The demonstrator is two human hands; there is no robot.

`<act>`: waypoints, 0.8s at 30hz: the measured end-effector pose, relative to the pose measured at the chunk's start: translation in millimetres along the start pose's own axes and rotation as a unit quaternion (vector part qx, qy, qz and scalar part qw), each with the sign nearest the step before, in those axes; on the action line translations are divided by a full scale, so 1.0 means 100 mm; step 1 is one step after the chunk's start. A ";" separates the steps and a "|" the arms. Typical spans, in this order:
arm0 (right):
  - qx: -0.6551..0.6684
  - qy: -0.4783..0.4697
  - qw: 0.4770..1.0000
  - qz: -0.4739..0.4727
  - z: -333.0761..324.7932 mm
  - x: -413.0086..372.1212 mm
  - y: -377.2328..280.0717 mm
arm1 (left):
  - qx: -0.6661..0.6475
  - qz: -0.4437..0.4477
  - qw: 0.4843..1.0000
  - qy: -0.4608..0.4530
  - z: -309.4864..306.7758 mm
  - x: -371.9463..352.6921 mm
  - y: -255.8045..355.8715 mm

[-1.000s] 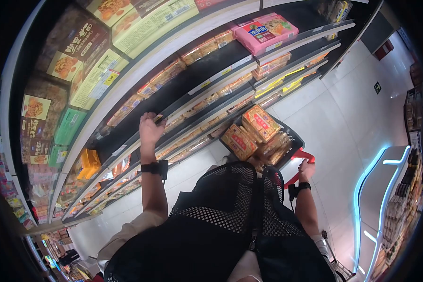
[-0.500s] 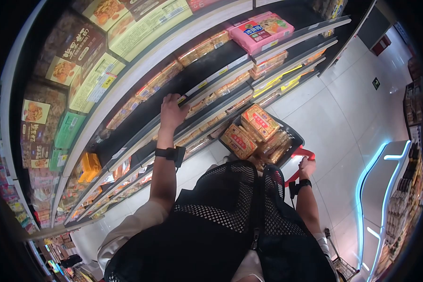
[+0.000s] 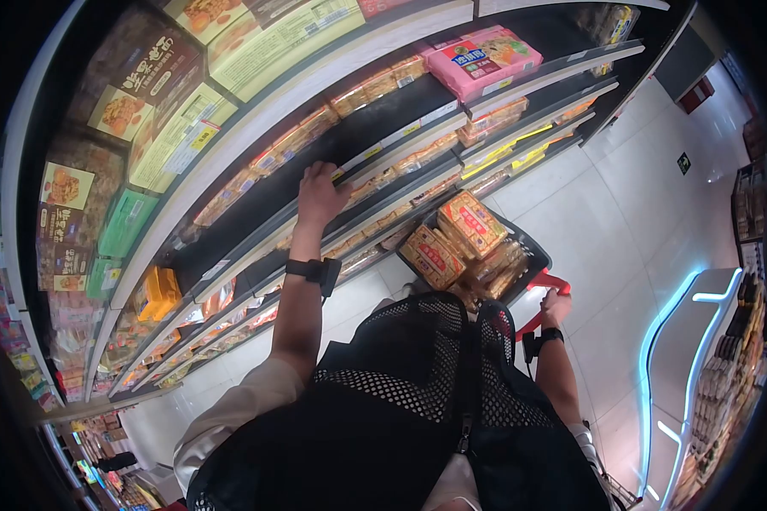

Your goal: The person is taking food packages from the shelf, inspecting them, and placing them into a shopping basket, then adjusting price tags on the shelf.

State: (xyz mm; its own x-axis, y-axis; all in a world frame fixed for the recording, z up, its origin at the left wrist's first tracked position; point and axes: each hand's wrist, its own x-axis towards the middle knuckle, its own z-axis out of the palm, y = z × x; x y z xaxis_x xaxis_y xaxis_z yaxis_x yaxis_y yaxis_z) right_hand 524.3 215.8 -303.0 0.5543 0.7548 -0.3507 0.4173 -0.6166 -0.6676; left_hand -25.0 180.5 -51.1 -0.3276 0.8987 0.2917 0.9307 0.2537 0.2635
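My left hand [image 3: 322,194] is on the front edge of a dark shelf [image 3: 268,213], its fingers bent over the edge and its thumb apart on the near side. No package shows in it. Behind it, along the back of that shelf, runs a row of clear-wrapped biscuit packs [image 3: 302,136]. My right hand [image 3: 556,307] is wrapped round the red handle [image 3: 550,281] of a dark shopping basket [image 3: 533,253]. Two orange packs with red labels, one pack [image 3: 473,223] and another pack [image 3: 435,257], lie in the basket, beside several clear-wrapped packs [image 3: 501,268].
A pink package [image 3: 484,64] stands on the shelf farther right. Brown and green boxes [image 3: 149,85] fill the shelf above on the left, and an orange pack [image 3: 156,294] sits lower left. Across the pale tiled floor [image 3: 609,221] stands a display with a glowing blue edge [image 3: 656,341].
The view has shifted slightly, so the shelves sit a little farther right and lower. Both hands keep their places, the left at the shelf edge and the right on the basket handle.
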 end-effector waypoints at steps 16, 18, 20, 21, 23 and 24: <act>0.005 -0.011 1.000 0.009 -0.02 -0.09 -0.02 | 0.061 -0.116 0.985 0.108 -0.30 -0.92 -0.84; -0.008 -0.016 1.000 0.013 -0.03 -0.12 -0.07 | 0.132 -0.191 0.968 0.101 -0.46 -1.22 -1.30; -0.002 -0.015 1.000 0.012 -0.05 -0.16 -0.12 | 0.191 -0.260 0.944 0.073 -0.67 -1.51 -1.75; 0.004 -0.016 1.000 0.011 -0.05 -0.18 -0.14 | 0.220 -0.283 0.931 0.060 -0.79 -1.65 -1.95; 0.007 -0.019 1.000 0.011 -0.07 -0.20 -0.18 | 0.197 -0.343 0.917 -0.047 -1.07 -1.83 -2.18; -0.001 -0.029 1.000 0.010 -0.08 -0.18 -0.18 | 0.177 -0.315 0.931 -0.059 -1.15 -1.90 -2.29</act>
State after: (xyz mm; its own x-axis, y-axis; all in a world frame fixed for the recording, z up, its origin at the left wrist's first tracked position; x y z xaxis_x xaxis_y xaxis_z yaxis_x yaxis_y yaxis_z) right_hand 512.7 211.5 -279.4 0.5195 0.7538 -0.4023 0.4075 -0.6324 -0.6587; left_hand -194.5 -89.2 -60.8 -0.8251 0.5602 0.0732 0.5629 0.8262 0.0228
